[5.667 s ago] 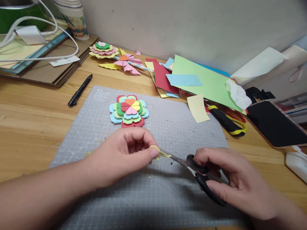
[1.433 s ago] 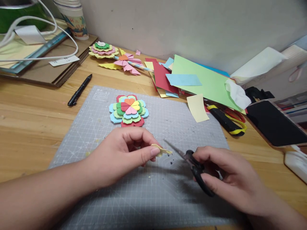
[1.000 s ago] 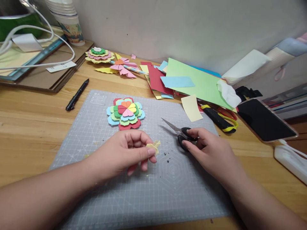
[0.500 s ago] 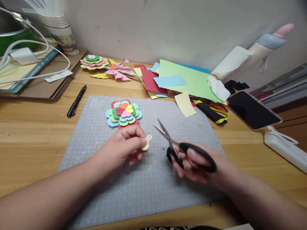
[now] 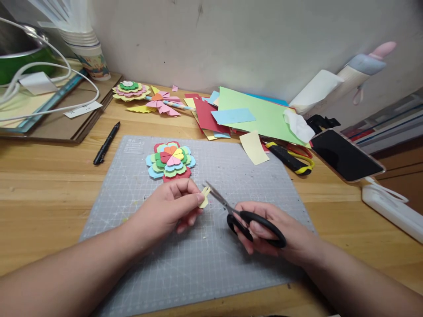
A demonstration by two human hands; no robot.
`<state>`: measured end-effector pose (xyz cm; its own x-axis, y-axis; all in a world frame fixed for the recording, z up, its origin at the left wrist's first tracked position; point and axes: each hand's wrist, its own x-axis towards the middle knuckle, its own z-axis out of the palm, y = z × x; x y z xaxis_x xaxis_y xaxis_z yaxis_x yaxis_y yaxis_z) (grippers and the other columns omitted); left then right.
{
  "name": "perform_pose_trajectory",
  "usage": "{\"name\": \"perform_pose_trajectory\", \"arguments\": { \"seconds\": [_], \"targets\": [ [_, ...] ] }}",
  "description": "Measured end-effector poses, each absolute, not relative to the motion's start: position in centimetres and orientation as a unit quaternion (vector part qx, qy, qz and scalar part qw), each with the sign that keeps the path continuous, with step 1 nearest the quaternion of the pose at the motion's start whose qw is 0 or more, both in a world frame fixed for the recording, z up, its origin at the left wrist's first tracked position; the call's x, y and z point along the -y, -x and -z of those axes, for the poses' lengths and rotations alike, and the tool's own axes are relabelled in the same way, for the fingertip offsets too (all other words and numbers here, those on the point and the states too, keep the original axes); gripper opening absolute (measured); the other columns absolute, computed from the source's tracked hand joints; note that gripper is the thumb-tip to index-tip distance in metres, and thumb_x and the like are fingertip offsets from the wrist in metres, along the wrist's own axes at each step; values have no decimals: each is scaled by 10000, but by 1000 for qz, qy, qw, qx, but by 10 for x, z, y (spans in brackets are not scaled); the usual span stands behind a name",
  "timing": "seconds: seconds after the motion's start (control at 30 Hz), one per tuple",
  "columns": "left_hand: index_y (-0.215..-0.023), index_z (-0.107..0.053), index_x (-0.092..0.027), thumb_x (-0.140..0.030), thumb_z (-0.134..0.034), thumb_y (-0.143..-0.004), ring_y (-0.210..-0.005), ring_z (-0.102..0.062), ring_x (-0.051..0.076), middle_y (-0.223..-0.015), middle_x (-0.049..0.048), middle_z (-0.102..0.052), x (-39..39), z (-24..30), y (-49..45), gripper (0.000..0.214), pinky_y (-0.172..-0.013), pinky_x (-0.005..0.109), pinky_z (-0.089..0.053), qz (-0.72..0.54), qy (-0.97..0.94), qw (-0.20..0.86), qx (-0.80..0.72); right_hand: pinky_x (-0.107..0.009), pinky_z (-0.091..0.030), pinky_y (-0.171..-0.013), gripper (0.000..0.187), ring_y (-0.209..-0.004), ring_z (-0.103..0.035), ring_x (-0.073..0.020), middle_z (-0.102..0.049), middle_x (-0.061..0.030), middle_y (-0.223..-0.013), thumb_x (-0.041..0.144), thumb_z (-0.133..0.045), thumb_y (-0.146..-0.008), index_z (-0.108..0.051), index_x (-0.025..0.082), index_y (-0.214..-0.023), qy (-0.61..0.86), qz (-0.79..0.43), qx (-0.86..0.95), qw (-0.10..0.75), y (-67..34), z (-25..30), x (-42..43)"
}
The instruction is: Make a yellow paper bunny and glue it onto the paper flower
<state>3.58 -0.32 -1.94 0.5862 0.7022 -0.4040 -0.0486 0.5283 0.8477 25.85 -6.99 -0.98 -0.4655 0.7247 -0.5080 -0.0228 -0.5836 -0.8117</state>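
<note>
My left hand [image 5: 180, 202] pinches a small folded piece of pale yellow paper [image 5: 205, 200] between thumb and fingers. The paper has a slit along its upper edge, and part of it is hidden by my fingertips. Black-handled scissors [image 5: 261, 225] are in my right hand [image 5: 264, 231], with fingers through the loops. Their blades point up and left, with the tips beside the top of the yellow paper; whether they touch it I cannot tell. Just beyond my left hand, a layered multicoloured paper flower [image 5: 171, 160] lies on the grey cutting mat [image 5: 158, 273].
A black pen [image 5: 106, 143] lies left of the mat. Behind it are paper flowers on a striped stick [image 5: 178, 105], coloured sheets [image 5: 257, 114] and a loose yellow sheet [image 5: 254, 147]. A black-and-yellow cutter [image 5: 287, 157], a phone [image 5: 346, 154] and a white power strip [image 5: 393, 211] are on the right.
My right hand has brought the scissors left and down toward the yellow paper, and the blades have come closer together. My left hand has barely moved. The camera view has tilted slightly.
</note>
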Motion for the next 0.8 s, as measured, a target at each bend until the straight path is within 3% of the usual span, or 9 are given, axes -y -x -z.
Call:
{"name": "perform_pose_trajectory", "arguments": {
  "seconds": [0.07, 0.17, 0.27, 0.37, 0.47, 0.6, 0.8],
  "targets": [
    [-700, -590, -170, -378, -693, -787, -369, -409, 28, -509, -42, -571, 3, 21, -36, 248, -342, 128, -273, -227, -432, 784, -383, -198, -204, -367, 433, -389, -335, -40, -592, 21, -637, 593, -667, -742, -527, 190, -814, 523, -683, 437, 263, -263, 10, 65],
    [-734, -630, -163, -403, -725, -761, -353, -412, 19, -511, -43, -585, 3, 23, -36, 259, -353, 134, -264, -226, -430, 780, -394, -238, -347, -481, 299, -524, -500, -108, -619, 1, -710, 469, -657, -769, -544, 202, -843, 663, -441, 545, 262, -274, 12, 54],
    [-735, -651, -158, -407, -755, -731, -379, -432, 19, -544, -42, -595, 3, 24, -37, 270, -376, 142, -273, -226, -433, 772, -407, -296, -413, -571, 243, -643, -599, -180, -680, -29, -836, 402, -621, -794, -590, 212, -944, 733, -220, 622, 163, -284, 14, 48],
    [-724, -657, -153, -414, -753, -733, -397, -434, 20, -557, -42, -590, 3, 24, -36, 278, -397, 153, -272, -224, -435, 769, -412, -379, -481, -707, 340, -889, -655, -269, -688, -75, -1084, 399, -584, -832, -600, 205, -1110, 742, -107, 653, 109, -287, 16, 47],
    [-715, -660, -151, -405, -757, -731, -427, -446, 29, -549, -47, -569, 3, 25, -35, 272, -428, 164, -294, -230, -427, 771, -412, -427, -502, -782, 427, -987, -644, -295, -598, -103, -1281, 404, -543, -858, -575, 173, -1217, 727, -73, 680, 69, -285, 16, 49],
    [-735, -675, -149, -372, -764, -724, -470, -464, 44, -540, -48, -554, 3, 25, -35, 241, -476, 180, -328, -237, -421, 771, -415, -425, -513, -765, 470, -957, -643, -289, -511, -120, -1358, 414, -515, -860, -561, 155, -1249, 713, -81, 696, 23, -284, 15, 49],
    [-800, -685, -150, -330, -757, -705, -465, -442, 52, -531, -54, -534, 5, 23, -38, 216, -481, 202, -310, -252, -437, 760, -411, -358, -491, -700, 503, -782, -608, -201, -515, -122, -1273, 366, -609, -806, -488, 183, -1259, 708, -164, 679, 103, -295, 18, 41]
  ]
}}
